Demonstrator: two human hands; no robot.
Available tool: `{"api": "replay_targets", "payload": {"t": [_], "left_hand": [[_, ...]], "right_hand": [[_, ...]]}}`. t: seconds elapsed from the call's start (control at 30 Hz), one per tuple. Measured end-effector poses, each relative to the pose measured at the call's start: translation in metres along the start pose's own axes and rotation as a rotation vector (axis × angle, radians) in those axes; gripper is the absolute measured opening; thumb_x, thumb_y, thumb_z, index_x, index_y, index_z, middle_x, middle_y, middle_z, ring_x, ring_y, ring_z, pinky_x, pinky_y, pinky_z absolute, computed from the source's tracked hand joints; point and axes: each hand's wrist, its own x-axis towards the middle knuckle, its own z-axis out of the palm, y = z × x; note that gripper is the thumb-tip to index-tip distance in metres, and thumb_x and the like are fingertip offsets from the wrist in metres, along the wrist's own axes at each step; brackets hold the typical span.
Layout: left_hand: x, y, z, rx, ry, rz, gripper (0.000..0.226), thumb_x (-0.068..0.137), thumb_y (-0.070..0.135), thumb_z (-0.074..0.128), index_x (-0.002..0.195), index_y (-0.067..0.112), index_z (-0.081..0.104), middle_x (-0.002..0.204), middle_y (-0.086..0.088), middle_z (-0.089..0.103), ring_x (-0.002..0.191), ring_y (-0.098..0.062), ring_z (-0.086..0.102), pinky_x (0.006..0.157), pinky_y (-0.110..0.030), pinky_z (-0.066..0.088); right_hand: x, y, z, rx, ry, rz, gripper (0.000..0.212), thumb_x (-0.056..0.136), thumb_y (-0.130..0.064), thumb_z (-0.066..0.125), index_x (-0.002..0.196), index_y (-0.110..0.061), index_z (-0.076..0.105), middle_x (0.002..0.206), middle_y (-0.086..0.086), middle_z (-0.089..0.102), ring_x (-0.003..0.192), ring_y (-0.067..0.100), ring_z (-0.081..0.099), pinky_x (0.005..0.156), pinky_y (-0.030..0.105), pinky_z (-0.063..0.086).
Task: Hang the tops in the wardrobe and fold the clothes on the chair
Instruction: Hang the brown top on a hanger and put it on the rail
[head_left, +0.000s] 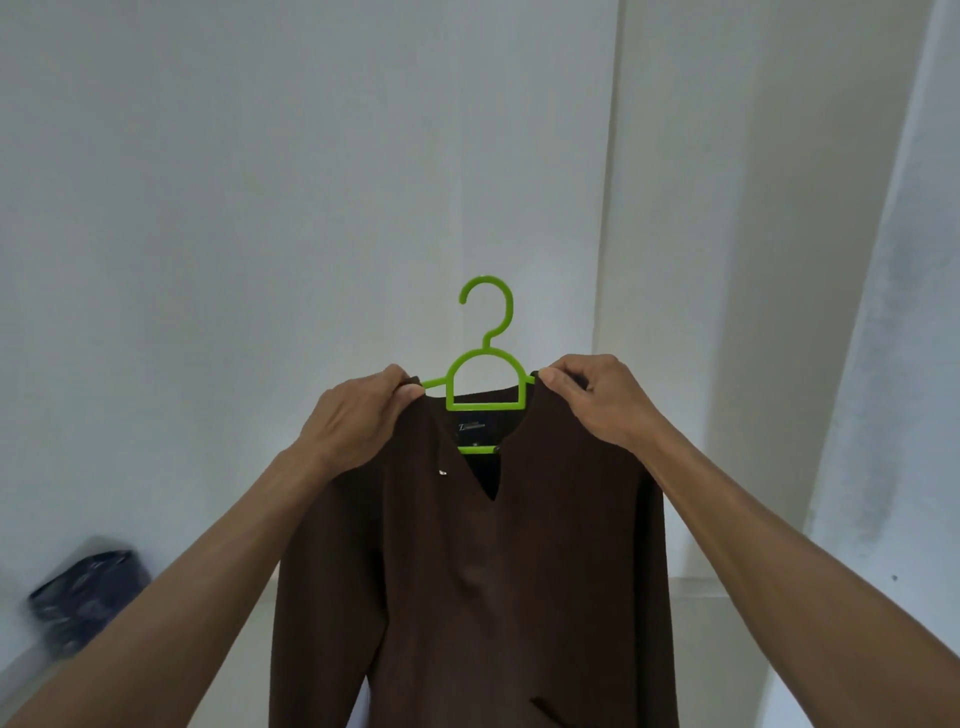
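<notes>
A dark brown long-sleeved top (483, 582) with a V-neck hangs on a bright green plastic hanger (485, 364), held up in front of a white wall. My left hand (358, 415) pinches the top's left shoulder at the hanger's arm. On the other side, my right hand (597, 400) pinches the right shoulder in the same way. The hanger's hook points up and is free, touching nothing. Its arms are hidden inside the fabric. No wardrobe rail or chair is in view.
A dark blue bundle (83, 597) lies on a ledge at the lower left. A white pillar or panel edge (613, 260) runs vertically to the right of the hanger, with a low white ledge (711, 597) behind the top.
</notes>
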Motion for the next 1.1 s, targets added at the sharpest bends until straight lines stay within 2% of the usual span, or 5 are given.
{"api": "replay_targets", "payload": {"t": [0.13,0.23,0.43,0.9,1.1], "left_hand": [[-0.004,-0.004,0.006,-0.042,0.053,-0.022,0.041,0.100,0.048,0.036,0.098,0.015,0.060,0.079,-0.002,0.067,0.070,-0.030,0.063,0.060,-0.037,0.046],[-0.004,-0.001,0.010,-0.069,0.078,-0.027,0.042,0.103,0.049,0.037,0.092,0.015,0.060,0.070,0.000,0.062,0.064,-0.029,0.059,0.058,-0.036,0.044],[-0.012,-0.003,0.015,-0.139,0.103,-0.111,0.037,0.102,0.040,0.043,0.074,0.016,0.048,0.060,0.002,0.050,0.058,-0.029,0.050,0.057,-0.038,0.045],[-0.018,-0.013,-0.005,-0.447,-0.178,-0.257,0.049,0.103,0.041,0.046,0.071,0.005,0.047,0.062,0.002,0.041,0.058,-0.011,0.037,0.061,-0.031,0.033],[-0.015,-0.018,0.003,-0.370,-0.284,-0.273,0.014,0.099,0.035,0.058,0.108,0.024,0.060,0.098,0.006,0.064,0.087,-0.009,0.060,0.070,-0.022,0.043]], "right_hand": [[0.005,-0.006,-0.007,-0.134,-0.125,0.039,0.040,0.103,-0.046,0.045,0.124,-0.021,0.069,0.118,-0.005,0.070,0.109,0.013,0.063,0.091,0.027,0.045],[0.028,-0.033,-0.006,0.165,-0.089,0.063,0.046,0.104,-0.041,0.046,0.147,-0.023,0.047,0.137,-0.003,0.060,0.123,0.013,0.058,0.106,0.033,0.044],[0.057,-0.080,0.013,0.459,-0.065,0.079,0.029,0.106,-0.019,0.045,0.098,-0.008,0.071,0.066,0.000,0.041,0.058,0.011,0.042,0.067,0.030,0.048],[0.068,-0.092,0.006,0.253,0.109,0.014,0.024,0.104,-0.024,0.050,0.109,-0.016,0.073,0.053,-0.033,0.051,0.056,-0.012,0.049,0.064,0.016,0.039],[0.067,-0.082,-0.011,0.282,0.178,0.050,0.024,0.104,-0.021,0.050,0.110,-0.015,0.073,0.071,-0.017,0.051,0.065,-0.001,0.049,0.069,0.021,0.043]]}}
